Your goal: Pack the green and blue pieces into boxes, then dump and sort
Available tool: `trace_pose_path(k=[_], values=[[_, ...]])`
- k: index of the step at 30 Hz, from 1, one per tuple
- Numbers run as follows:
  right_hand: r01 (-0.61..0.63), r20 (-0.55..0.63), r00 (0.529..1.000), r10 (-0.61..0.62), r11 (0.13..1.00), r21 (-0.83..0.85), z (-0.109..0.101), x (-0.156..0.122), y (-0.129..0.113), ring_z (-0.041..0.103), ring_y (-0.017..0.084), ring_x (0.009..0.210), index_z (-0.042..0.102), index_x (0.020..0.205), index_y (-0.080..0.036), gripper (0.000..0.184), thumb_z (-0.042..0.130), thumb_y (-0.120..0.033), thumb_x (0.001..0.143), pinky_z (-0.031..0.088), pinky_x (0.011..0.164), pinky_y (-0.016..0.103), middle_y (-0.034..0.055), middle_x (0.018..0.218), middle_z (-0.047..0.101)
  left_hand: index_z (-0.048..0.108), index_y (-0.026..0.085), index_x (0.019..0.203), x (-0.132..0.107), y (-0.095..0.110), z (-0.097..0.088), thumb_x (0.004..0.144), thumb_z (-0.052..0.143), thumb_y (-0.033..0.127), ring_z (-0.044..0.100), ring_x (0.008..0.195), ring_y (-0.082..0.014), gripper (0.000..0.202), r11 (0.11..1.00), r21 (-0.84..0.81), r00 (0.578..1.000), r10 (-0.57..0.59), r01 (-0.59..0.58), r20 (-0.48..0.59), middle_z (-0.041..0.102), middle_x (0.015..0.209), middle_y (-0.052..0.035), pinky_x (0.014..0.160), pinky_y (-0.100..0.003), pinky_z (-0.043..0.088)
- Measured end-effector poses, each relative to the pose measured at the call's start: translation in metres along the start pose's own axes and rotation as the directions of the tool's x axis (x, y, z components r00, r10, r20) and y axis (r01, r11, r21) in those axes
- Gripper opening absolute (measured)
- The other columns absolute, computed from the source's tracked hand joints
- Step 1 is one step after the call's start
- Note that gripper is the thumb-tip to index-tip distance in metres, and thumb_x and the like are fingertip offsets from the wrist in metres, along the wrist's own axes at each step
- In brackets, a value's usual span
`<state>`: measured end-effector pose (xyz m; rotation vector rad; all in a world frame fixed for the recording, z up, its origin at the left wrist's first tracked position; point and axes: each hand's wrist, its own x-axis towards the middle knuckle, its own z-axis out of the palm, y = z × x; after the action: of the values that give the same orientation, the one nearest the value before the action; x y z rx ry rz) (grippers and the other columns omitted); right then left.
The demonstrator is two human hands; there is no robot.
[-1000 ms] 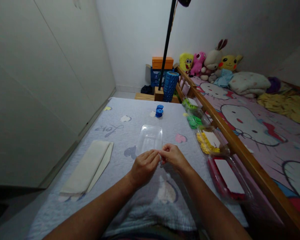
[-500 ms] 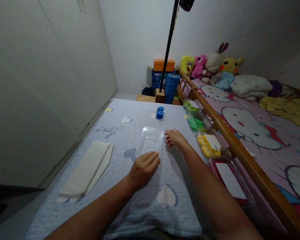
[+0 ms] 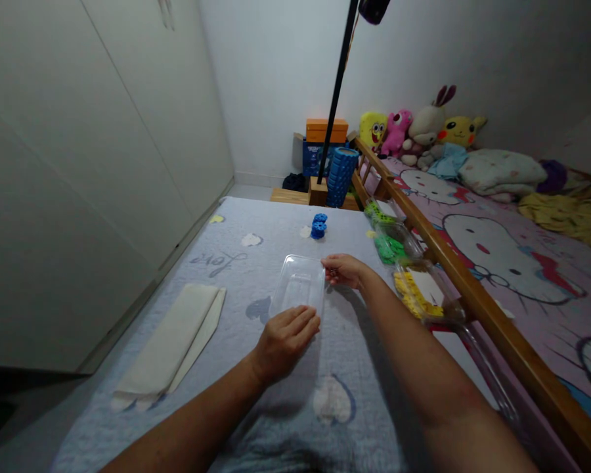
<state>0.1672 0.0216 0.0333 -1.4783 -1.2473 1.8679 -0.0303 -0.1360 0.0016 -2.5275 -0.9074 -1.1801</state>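
A clear plastic box [image 3: 299, 284] lies on the cloth-covered surface in front of me. My left hand [image 3: 286, 336] is at its near end, fingers together and closed over the near edge, hiding that part. At the far right corner, my right hand [image 3: 345, 270] pinches the rim between thumb and curled fingers. Beyond the box are stacked blue disc-shaped pieces [image 3: 318, 226]. To the left lies a folded cream cloth or bag [image 3: 175, 341].
Along the wooden bed rail [image 3: 438, 249] stand clear boxes holding green pieces [image 3: 390, 249] and yellow pieces [image 3: 414, 292], and one with a red edge and white card [image 3: 465, 358]. A black pole [image 3: 332, 105] rises beyond the far edge, beside a blue foam roller [image 3: 342, 176].
My right hand has moved slightly left and closed on the box's right rim; before, its fingers were apart beside it. The left hand stays at the near end. The view has shifted slightly.
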Motion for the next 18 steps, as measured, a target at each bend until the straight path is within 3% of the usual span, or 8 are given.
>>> trace_pose_path(k=[4, 8, 18], values=[[-0.050, 0.038, 0.998, 0.047, 0.997, 0.063, -0.001, 0.003, 0.001, 0.059, 0.009, 0.049, 0.055, 0.077, -0.016, 0.018, 0.067, -0.019, 0.089, 0.048, 0.044, 0.017, -0.0017, 0.058, 0.060, 0.069, 0.013, 0.107, -0.002, -0.001, 0.000, 0.093, 0.061, 0.016, 0.072, 0.101, -0.0211, 0.016, 1.000, -0.007, 1.000, 0.000, 0.000, 0.016, 0.076, 0.107, -0.0108, 0.091, -0.035, 0.062], [-0.079, 0.009, 0.997, 0.079, 0.996, 0.047, -0.001, 0.006, -0.003, 0.056, 0.008, 0.045, 0.051, 0.073, -0.016, 0.023, 0.067, -0.017, 0.090, 0.045, 0.041, 0.014, -0.0025, 0.054, 0.059, 0.069, 0.012, 0.106, -0.001, -0.001, -0.001, 0.094, 0.059, 0.014, 0.072, 0.100, -0.0215, 0.016, 1.000, 0.005, 1.000, 0.013, -0.013, 0.014, 0.075, 0.107, -0.0110, 0.090, -0.035, 0.062], [-0.163, -0.091, 0.985, 0.145, 0.957, -0.240, 0.009, -0.001, -0.025, 0.047, 0.007, 0.038, 0.052, 0.061, -0.016, 0.034, 0.071, -0.022, 0.088, 0.037, 0.038, 0.016, 0.0007, 0.044, 0.057, 0.068, 0.012, 0.111, -0.005, -0.002, 0.000, 0.095, 0.057, 0.014, 0.070, 0.104, -0.0219, 0.020, 1.000, 0.013, 0.999, 0.027, -0.027, 0.044, 0.075, 0.110, -0.0118, 0.091, -0.035, 0.061]])
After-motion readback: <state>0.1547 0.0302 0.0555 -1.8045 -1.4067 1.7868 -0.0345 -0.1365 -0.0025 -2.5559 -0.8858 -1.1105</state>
